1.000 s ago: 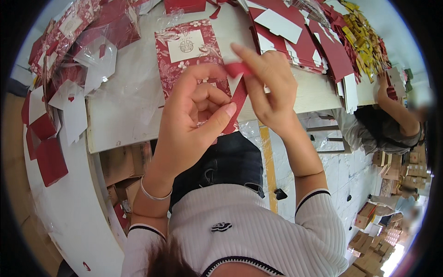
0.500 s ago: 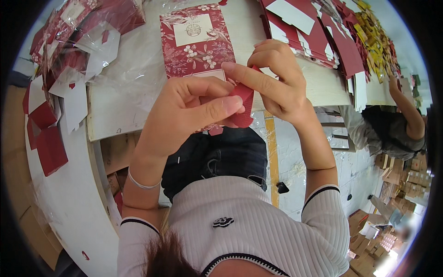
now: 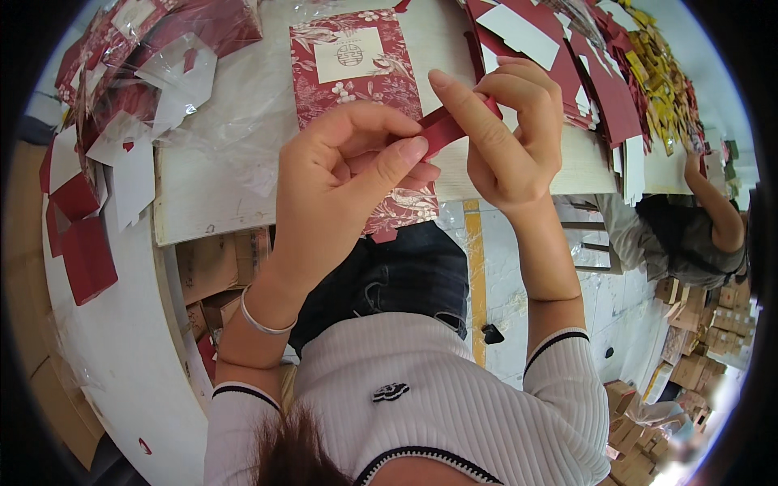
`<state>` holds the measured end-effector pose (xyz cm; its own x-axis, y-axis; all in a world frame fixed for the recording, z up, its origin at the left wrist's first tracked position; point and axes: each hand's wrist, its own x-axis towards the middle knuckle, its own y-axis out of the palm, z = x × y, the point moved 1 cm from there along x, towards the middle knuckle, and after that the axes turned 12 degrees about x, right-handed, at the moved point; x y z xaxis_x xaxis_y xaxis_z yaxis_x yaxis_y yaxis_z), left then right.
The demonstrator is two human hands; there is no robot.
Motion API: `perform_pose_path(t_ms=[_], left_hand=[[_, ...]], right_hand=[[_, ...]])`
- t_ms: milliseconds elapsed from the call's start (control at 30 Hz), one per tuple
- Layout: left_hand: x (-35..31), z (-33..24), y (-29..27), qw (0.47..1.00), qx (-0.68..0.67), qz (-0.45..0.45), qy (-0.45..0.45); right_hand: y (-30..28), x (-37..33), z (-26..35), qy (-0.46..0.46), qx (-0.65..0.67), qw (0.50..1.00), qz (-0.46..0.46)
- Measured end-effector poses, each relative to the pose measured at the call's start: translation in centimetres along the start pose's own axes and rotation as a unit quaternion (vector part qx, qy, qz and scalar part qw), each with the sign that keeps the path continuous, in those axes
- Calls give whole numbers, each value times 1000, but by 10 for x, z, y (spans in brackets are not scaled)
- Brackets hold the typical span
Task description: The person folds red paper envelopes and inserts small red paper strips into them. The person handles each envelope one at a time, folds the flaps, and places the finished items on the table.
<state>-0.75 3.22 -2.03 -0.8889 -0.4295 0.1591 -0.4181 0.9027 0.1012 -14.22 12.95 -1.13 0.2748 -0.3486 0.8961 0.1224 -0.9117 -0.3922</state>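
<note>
A small folded red strip of card or paper (image 3: 444,130) is stretched between my two hands, above the table edge. My left hand (image 3: 328,174) pinches its near left end between thumb and fingers. At the upper right end, my right hand (image 3: 519,134) grips it with bent fingers, the index finger raised along it. Under the hands lies a red floral-printed flat panel (image 3: 397,69) with a cream square, its near end overhanging the table edge above my lap. Part of the panel is hidden by my left hand.
Clear plastic wrap (image 3: 235,146) and wrapped red boxes (image 3: 215,24) crowd the left. Stacked red and white cards (image 3: 604,81) stand at the right, with yellow packets (image 3: 660,77) beyond. Another person (image 3: 689,227) works at far right. Cartons (image 3: 705,340) fill the floor behind.
Both hands have shifted up and right with the red strip. The strip was nearly upright and now slants up to the right, with my hands further apart.
</note>
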Motion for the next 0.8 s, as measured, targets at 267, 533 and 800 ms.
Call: perform_pose_path(t_ms=[267,533,800], left_hand=[[3,2,-8,986,130,-20,106],[0,1,-5,991,114,12,72],[0,6,-7,968,203,-9,147]], right_hand=[[-13,-2,8,391,437,810,23],[-12,1,29,521,501,689,-44],[-18,18,20,386,370,842,73]])
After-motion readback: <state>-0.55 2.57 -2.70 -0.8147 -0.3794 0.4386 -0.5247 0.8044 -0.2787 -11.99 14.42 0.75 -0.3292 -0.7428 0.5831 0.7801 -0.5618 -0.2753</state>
